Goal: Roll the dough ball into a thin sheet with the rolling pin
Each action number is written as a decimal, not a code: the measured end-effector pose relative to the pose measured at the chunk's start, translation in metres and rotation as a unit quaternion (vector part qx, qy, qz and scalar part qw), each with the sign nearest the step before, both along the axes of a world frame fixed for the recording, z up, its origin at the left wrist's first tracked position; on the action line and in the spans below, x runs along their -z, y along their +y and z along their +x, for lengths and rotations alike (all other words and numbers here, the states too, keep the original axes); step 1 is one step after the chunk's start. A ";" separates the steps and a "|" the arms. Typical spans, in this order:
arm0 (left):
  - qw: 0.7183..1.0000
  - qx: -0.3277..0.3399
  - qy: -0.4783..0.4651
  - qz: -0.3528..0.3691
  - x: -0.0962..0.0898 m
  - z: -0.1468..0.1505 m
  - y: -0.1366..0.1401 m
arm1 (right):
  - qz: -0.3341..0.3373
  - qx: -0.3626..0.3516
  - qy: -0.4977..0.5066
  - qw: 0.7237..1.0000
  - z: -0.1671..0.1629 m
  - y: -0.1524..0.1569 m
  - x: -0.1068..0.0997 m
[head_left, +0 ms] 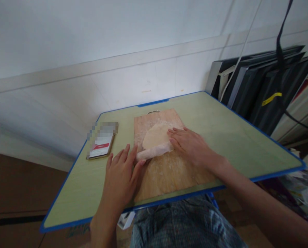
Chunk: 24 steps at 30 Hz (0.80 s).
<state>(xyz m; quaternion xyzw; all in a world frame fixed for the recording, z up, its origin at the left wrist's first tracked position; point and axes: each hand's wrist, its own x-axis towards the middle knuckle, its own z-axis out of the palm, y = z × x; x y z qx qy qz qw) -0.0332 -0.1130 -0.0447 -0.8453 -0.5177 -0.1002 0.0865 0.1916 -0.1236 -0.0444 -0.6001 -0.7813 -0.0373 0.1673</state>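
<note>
A flattened round of pale dough [156, 134] lies on a floured wooden cutting board [166, 175]. Across the dough's near edge sits a whitish rolling pin [154, 151]; whether dough is wrapped around it, I cannot tell. My left hand [121, 172] has the pin's left end between thumb and fingers. At the other end, my right hand [188, 144] is closed over the pin's tip, its long fingers reaching over the dough's right side. Both palms hide the ends of the pin.
A phone [102, 141] with a lit screen lies left of the board on the green, blue-edged folding table [234, 137]. The white wall [154, 75] stands behind the table. Dark flat panels [257, 86] lean at the right, with a black strap [279, 44] hanging before them.
</note>
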 end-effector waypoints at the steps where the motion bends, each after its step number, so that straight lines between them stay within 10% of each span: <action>1: 1.000 -0.005 0.006 0.001 -0.001 0.001 0.001 | -0.013 -0.004 -0.007 1.000 0.001 0.006 -0.001; 10: 0.997 -0.061 0.038 -0.041 -0.017 0.014 0.011 | -0.139 -0.003 -0.060 0.988 0.002 0.081 -0.010; 24: 0.999 -0.002 -0.024 0.031 0.002 0.011 -0.025 | -0.062 -0.016 -0.076 0.995 0.006 0.031 -0.008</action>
